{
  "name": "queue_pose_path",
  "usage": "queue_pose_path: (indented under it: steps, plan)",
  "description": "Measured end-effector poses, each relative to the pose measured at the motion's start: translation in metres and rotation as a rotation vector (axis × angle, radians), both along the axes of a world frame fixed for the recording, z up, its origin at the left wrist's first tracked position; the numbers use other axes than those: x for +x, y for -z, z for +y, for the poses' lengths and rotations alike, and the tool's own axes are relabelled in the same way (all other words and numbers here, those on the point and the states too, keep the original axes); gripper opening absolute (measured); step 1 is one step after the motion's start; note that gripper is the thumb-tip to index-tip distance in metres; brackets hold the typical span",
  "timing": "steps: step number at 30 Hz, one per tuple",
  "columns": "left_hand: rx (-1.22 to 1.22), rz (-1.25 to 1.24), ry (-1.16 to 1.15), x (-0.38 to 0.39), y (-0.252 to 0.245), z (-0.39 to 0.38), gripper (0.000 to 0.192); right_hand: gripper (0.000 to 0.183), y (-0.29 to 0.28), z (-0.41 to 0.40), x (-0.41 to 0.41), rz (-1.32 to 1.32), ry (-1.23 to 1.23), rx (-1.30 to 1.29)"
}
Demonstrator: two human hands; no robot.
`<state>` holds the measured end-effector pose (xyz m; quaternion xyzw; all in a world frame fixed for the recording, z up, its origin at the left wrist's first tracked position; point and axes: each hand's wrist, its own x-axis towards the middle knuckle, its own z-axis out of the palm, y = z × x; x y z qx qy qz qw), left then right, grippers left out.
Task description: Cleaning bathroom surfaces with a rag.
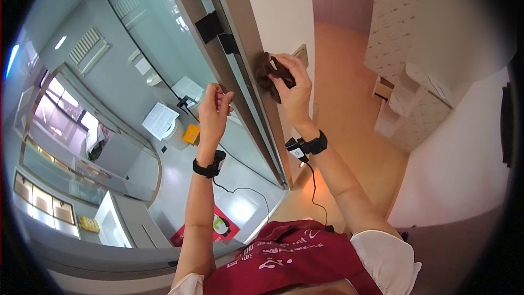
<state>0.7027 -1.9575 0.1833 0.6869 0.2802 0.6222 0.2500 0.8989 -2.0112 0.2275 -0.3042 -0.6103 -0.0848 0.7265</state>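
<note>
My right hand (292,86) holds a bunched dark brown cloth (272,74) against the brown frame (241,12) of a glass door. A small light tag shows on the cloth between my fingers. My left hand (217,100) is raised beside the door's brown edge, its fingers curled with the thumb near them; whether something small lies between the fingertips cannot be told. Two black squares (208,27) sit on the frame above my hands. A black door handle (185,101) lies just left of my left hand. Both wrists carry black straps with cables.
Behind the glass are a white toilet (175,133), a yellow box (191,134), an oval mirror frame (157,172) and a red mat (229,227) with a cartoon figure. On the right, a wooden floor (344,102) runs beside a patterned cabinet (421,119) with an open drawer (383,88).
</note>
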Motion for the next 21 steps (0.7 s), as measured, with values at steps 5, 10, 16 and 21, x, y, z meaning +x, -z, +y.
queue_pose_path:
  steps: [5,10,16,21]
  plan:
    - [-0.014,0.02,-0.031,-0.003,-0.004,-0.007,0.021,0.046,-0.042,-0.003,-0.005,-0.089,-0.1,0.065]
    - [0.01,0.061,0.022,-0.003,-0.002,-0.01,0.023,0.046,-0.092,0.001,-0.003,-0.164,-0.11,0.154]
    - [0.246,0.144,-0.179,0.0,0.001,-0.007,0.032,0.03,-0.202,0.015,-0.014,-0.266,0.027,0.409]
    - [0.208,0.111,-0.161,0.003,-0.001,-0.004,0.031,0.043,-0.236,-0.012,-0.029,-0.249,-0.065,0.131]
